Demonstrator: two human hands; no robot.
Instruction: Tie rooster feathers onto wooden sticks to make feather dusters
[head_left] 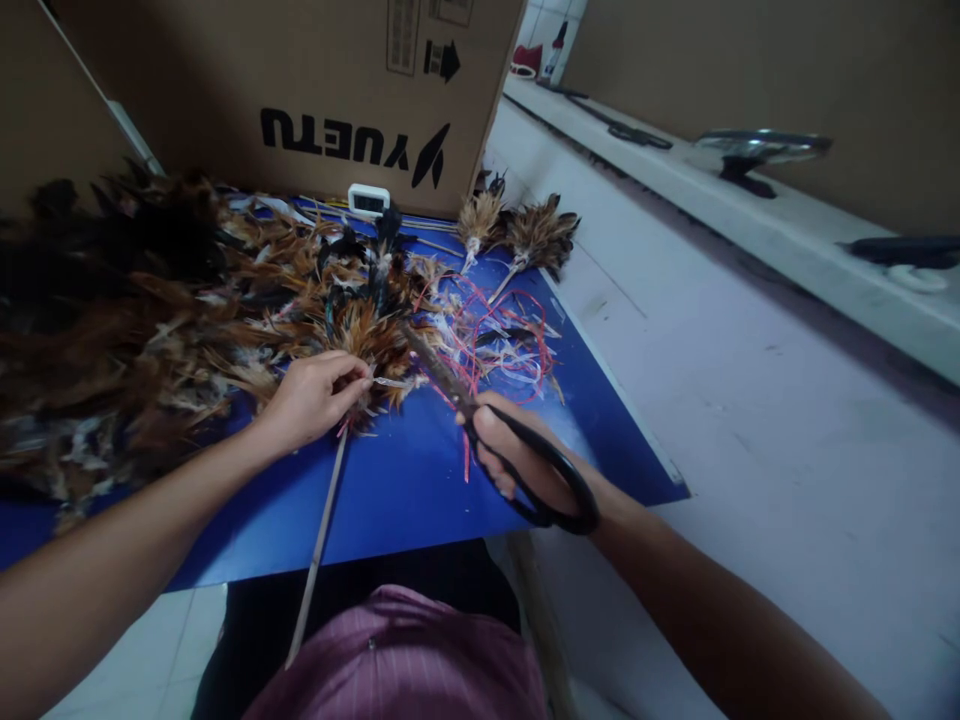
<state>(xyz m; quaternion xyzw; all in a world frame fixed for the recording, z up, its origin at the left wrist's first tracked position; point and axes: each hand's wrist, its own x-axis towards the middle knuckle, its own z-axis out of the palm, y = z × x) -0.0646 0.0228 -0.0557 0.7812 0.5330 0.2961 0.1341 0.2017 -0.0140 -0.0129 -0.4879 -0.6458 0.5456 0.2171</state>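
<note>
My right hand (510, 450) is wrapped round the black handles of a pair of scissors (444, 375), whose dark blades point up and to the left over the feathers. A thin whitish strand (391, 382) is pinched between the thumb and fingers of my left hand (319, 400). Beneath that hand, a feather duster (367, 340) with brown and black feathers lies on the blue tabletop (420, 490). Its thin wooden stick (319, 555) reaches past the table's front edge towards my lap. Whether the blades touch the strand, I cannot tell.
Loose brown and black feathers (172, 340) cover the table's left side. Tangled pink string (517, 310) lies right of centre, with two feather bundles (540, 235) behind it. A white digital display (369, 201) stands before a cardboard box (322, 60). A pale wall and ledge (750, 210) border the right.
</note>
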